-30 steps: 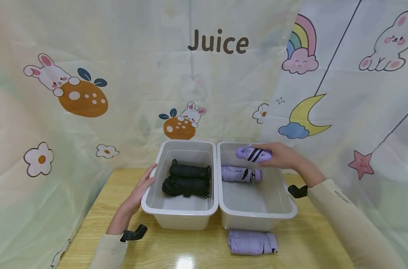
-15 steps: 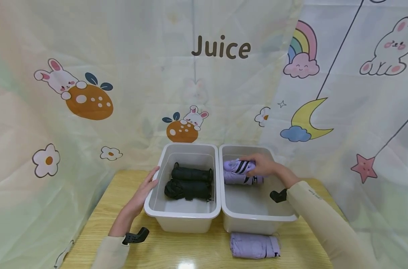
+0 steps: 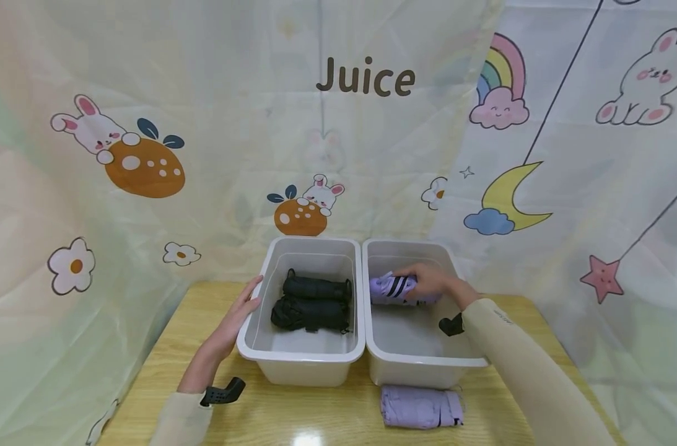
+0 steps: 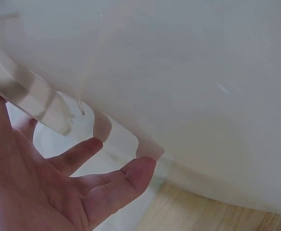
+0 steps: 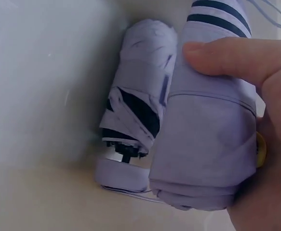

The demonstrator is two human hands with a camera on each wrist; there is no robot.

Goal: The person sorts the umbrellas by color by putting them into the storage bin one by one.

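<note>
My right hand (image 3: 427, 282) reaches into the right bin (image 3: 427, 358) and grips a folded lilac umbrella (image 5: 207, 139) with black stripes. The thumb lies across its fabric in the right wrist view. Beside it in the same bin lies a second lilac umbrella (image 5: 140, 77), mostly covered in the head view. At the outer left side of the left bin (image 3: 299, 357), my left hand (image 3: 229, 325) rests with loosely bent fingers, its fingertips (image 4: 147, 166) touching the wall below the rim. Two black folded umbrellas (image 3: 316, 288) lie side by side in that bin.
Both pale bins stand rim to rim on a wooden table (image 3: 249, 415). Another folded lilac umbrella (image 3: 420, 407) lies on the table just in front of the right bin. A printed cloth curtain (image 3: 227, 155) hangs close behind the bins.
My right hand has lowered the striped lilac umbrella from above the right bin's rim down into the bin, beside the other lilac one. The left hand has stayed at the left bin.
</note>
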